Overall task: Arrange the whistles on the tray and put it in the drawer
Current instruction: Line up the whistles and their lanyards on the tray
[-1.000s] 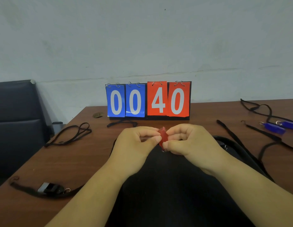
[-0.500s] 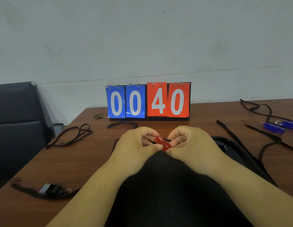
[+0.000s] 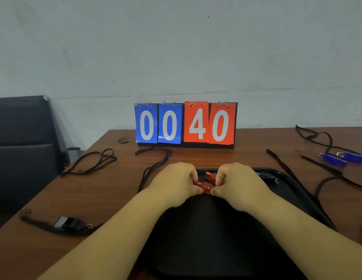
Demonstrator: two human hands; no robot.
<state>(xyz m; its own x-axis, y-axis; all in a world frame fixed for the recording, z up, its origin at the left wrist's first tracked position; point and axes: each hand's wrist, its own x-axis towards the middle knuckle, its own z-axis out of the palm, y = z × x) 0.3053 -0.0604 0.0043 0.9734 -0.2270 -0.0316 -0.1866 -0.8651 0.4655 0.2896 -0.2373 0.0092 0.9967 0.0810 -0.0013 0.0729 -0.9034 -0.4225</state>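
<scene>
So, both hands meet mid-frame: the left hand (image 3: 176, 182) and the right hand (image 3: 238, 184) each pinch one end of a red whistle (image 3: 205, 186) between thumb and curled fingers. Its long axis runs roughly left to right, thumb tip to thumb tip, low over the far end of the black tray (image 3: 206, 235). Can't tell if it's touching. A second red whistle (image 3: 210, 176) lies just behind it, toward the top of the frame, so I'd guess this one gets set down alongside. Neither hand is nearer; either could let go first.
</scene>
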